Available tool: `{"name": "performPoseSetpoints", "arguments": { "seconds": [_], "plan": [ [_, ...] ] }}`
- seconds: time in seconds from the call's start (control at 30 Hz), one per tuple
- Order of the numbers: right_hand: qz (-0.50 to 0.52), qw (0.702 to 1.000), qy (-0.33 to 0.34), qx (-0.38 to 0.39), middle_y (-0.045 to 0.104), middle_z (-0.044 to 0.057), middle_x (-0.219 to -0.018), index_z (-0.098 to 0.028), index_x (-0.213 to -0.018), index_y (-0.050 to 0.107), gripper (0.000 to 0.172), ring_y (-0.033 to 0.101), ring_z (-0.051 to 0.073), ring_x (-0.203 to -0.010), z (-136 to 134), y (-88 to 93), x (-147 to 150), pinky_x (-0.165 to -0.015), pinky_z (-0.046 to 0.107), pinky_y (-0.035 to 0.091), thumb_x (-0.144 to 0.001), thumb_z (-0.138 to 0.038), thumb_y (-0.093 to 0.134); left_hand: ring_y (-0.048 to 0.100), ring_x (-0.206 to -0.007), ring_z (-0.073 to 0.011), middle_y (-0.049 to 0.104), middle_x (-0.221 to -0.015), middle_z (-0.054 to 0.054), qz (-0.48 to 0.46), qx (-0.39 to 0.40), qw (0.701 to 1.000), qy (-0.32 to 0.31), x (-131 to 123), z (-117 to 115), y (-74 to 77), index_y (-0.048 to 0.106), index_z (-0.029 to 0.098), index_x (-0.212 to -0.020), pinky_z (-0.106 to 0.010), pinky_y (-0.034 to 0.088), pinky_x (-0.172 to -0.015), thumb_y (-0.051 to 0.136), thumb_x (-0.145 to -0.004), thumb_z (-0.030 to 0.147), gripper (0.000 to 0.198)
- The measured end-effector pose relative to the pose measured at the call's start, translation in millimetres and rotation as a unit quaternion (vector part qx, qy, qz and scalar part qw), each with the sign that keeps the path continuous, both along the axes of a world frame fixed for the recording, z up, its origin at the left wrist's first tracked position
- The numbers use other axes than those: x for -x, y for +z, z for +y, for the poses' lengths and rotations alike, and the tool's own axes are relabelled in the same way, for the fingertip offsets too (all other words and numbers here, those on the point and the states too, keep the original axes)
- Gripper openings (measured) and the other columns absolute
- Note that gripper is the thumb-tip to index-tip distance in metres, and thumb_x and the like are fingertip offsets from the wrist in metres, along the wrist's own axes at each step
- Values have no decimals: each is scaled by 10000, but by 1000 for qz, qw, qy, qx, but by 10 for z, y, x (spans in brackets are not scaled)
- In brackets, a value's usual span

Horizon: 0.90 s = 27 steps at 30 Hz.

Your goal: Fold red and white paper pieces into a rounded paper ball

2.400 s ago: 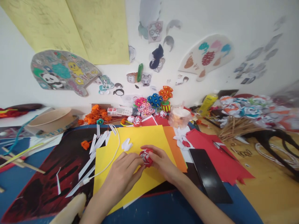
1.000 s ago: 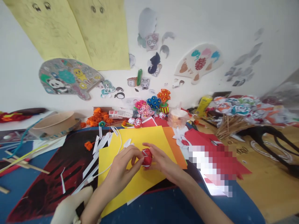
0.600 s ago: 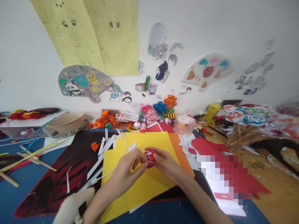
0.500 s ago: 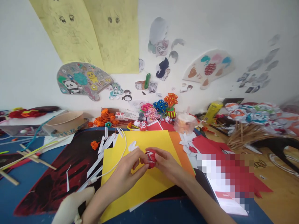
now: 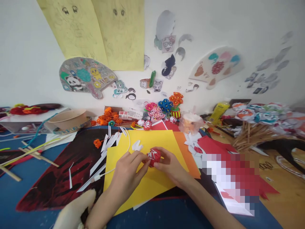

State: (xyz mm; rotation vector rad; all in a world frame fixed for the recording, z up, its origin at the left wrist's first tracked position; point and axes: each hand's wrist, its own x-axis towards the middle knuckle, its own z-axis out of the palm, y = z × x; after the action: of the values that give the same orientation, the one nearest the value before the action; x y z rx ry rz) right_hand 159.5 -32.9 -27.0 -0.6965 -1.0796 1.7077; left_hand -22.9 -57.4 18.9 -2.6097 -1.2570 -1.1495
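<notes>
A small red and white woven paper ball (image 5: 154, 155) sits between both my hands, just above a yellow paper sheet (image 5: 152, 140). My left hand (image 5: 128, 170) pinches the ball's left side with thumb and fingertips. From the right, my right hand (image 5: 170, 166) wraps its fingers round the ball. A small white paper scrap (image 5: 137, 146) lies on the yellow sheet just beyond my left hand.
White paper strips (image 5: 105, 151) and a white cable (image 5: 108, 171) lie left of the sheet. Orange paper (image 5: 187, 152) and red paper (image 5: 214, 146) lie right. Paper flowers (image 5: 164, 106), a plastic cup (image 5: 190, 122), a brown bowl (image 5: 68, 119) and wooden sticks (image 5: 250, 136) crowd the back.
The ball has stayed pinched between both hands while the fingers shifted on it. The view has drifted slightly, so the hands sit a little higher and further right.
</notes>
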Motion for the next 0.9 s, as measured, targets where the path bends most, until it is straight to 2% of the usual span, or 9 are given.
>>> {"name": "performPoseSetpoints", "arguments": {
  "seconds": [0.2, 0.27, 0.33, 0.43, 0.5, 0.63, 0.7, 0.77, 0.9],
  "plan": [
    [-6, 999, -43, -5, 703, 21, -994, -231, -1027, 698, 446, 682, 186, -878, -33, 12, 61, -831, 348, 566, -626, -264, 889, 555, -579, -139, 676, -712, 3, 51, -123, 990, 37, -53, -48, -12, 607, 166, -816, -287, 364, -572, 551, -930, 152, 128],
    [-5, 999, -47, -5, 712, 26, -987, -227, -1019, 703, 447, 688, 189, -865, -23, -3, 62, -818, 347, 572, -618, -275, 893, 572, -595, -139, 691, -738, -6, 40, -118, 992, 31, -48, -52, 1, 624, 166, -830, -281, 372, -574, 547, -934, 160, 129],
    [-3, 999, -50, -8, 720, 30, -985, -229, -1021, 706, 456, 692, 194, -866, -3, -23, 53, -810, 346, 573, -612, -288, 897, 577, -601, -127, 697, -769, -11, -12, -50, 999, 15, -34, -50, 20, 647, 172, -860, -258, 395, -578, 540, -940, 189, 135],
    [1, 998, -60, -17, 728, 41, -997, -234, -1040, 703, 478, 696, 206, -889, 33, -51, 31, -804, 347, 572, -609, -301, 899, 534, -552, -104, 689, -741, -12, -117, 123, 985, -5, -10, -23, 37, 686, 183, -855, -223, 402, -540, 539, -935, 274, 190],
    [5, 998, -58, -21, 734, 45, -994, -240, -1052, 699, 489, 700, 211, -891, 50, -68, 16, -801, 350, 569, -611, -304, 899, 480, -493, -95, 670, -684, -17, -183, 254, 950, -7, 1, 12, 24, 703, 176, -815, -217, 376, -483, 548, -914, 364, 263],
    [2, 999, -30, -34, 735, 50, -1029, -253, -1068, 700, 507, 701, 204, -906, 57, -106, -3, -804, 331, 557, -606, -298, 905, 371, -423, -63, 598, -624, -4, -310, 446, 839, -28, 1, 75, -47, 683, 147, -756, -203, 295, -403, 634, -804, 513, 372],
    [0, 999, -17, -41, 732, 51, -1047, -260, -1079, 700, 519, 695, 197, -911, 52, -119, -7, -795, 316, 553, -605, -299, 906, 340, -432, -54, 560, -608, 14, -339, 481, 808, -37, -6, 80, -71, 665, 149, -741, -196, 256, -404, 685, -755, 530, 382],
    [-1, 999, -9, -46, 729, 46, -1047, -266, -1084, 700, 520, 689, 187, -905, 46, -122, -12, -782, 301, 550, -607, -298, 905, 314, -446, -58, 512, -571, 35, -341, 495, 799, -30, -12, 71, -73, 654, 157, -741, -197, 213, -414, 708, -733, 534, 380],
    [-11, 999, -6, -49, 723, 34, -1043, -275, -1082, 701, 520, 677, 176, -903, 39, -96, -22, -761, 276, 543, -605, -296, 907, 294, -476, -78, 448, -524, 49, -317, 453, 833, -13, -19, 56, -37, 660, 167, -721, -222, 186, -451, 720, -712, 517, 356]
  ]
}}
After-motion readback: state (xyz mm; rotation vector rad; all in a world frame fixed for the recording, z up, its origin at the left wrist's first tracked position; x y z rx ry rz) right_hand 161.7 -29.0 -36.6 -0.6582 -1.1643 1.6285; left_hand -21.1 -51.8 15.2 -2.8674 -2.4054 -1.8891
